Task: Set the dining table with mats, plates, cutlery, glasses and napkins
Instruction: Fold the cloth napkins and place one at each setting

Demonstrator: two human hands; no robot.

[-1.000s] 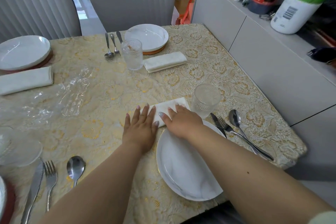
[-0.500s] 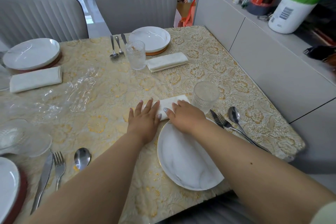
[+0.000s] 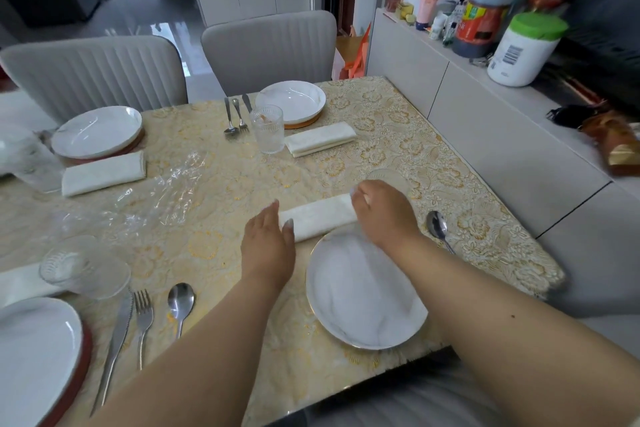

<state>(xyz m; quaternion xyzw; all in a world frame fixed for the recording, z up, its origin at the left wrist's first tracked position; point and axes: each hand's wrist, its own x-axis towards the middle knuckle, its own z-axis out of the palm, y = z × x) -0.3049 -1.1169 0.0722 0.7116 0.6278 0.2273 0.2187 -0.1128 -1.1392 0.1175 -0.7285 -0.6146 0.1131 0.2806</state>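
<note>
A folded white napkin (image 3: 318, 218) lies on the gold-patterned tablecloth (image 3: 398, 135), just beyond a white marble plate (image 3: 363, 291) with no mat visible under it. My left hand (image 3: 266, 246) stands on its edge with straight fingers against the napkin's left end. My right hand (image 3: 384, 215) has its fingers bent down onto the right end, and it hides most of a clear glass (image 3: 388, 175). To the right of the plate, a spoon (image 3: 437, 224) shows past my forearm.
Three other places hold a plate, a napkin, a glass and cutlery: far (image 3: 292, 100), far left (image 3: 97, 130) and near left (image 3: 31, 357). Crumpled clear plastic (image 3: 156, 194) lies mid-table. Two grey chairs stand behind. A sideboard (image 3: 485, 121) with bottles runs along the right.
My hands have spread apart along the napkin, the left to its left end and the right to its right end, so more of it shows. My right arm now covers the knife and fork.
</note>
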